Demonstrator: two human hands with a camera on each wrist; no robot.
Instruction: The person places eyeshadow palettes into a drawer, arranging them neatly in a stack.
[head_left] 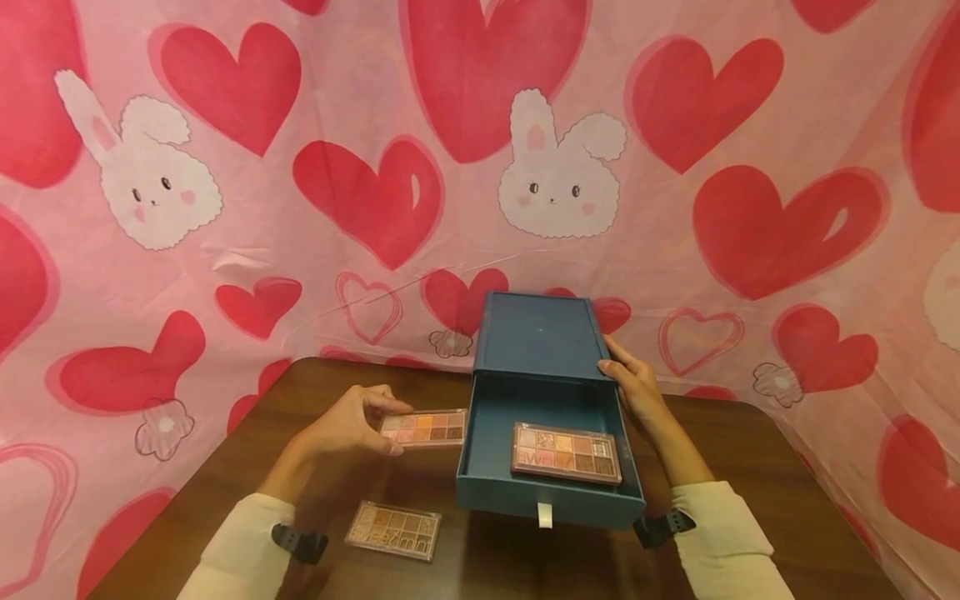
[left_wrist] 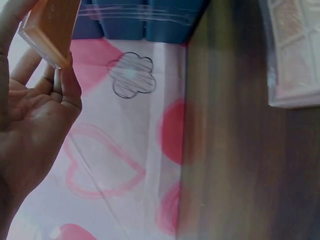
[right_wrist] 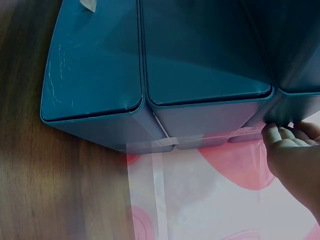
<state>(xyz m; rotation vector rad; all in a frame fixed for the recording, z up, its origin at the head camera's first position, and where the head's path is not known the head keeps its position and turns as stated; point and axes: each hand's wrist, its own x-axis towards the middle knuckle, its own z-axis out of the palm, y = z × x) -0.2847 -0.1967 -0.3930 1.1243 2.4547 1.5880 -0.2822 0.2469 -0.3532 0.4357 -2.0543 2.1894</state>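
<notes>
Blue smooth box [head_left: 542,333], right hand [head_left: 635,383] gripping; left hand [head_left: 352,422] pinching oblong palette [head_left: 431,429].

Eyeshadow palettes [head_left: 393,531] — clear-lidded plastic, smooth, glossy. Blue drawer unit [head_left: 542,329]: smooth, low sheen; board or plastic, cannot tell. One drawer front [right_wrist: 95,65] — pale scratches. Pull tab [head_left: 545,515]: ribbon-like, cloth-looking. Surface [head_left: 495,575]: brown wood grain, soft sheen. Heart-print backdrop [head_left: 465,217]: thin creased sheet, mostly matt. Sleeves [head_left: 243,542]: soft matt cloth. Wristbands [head_left: 300,543]: dull black.
</notes>
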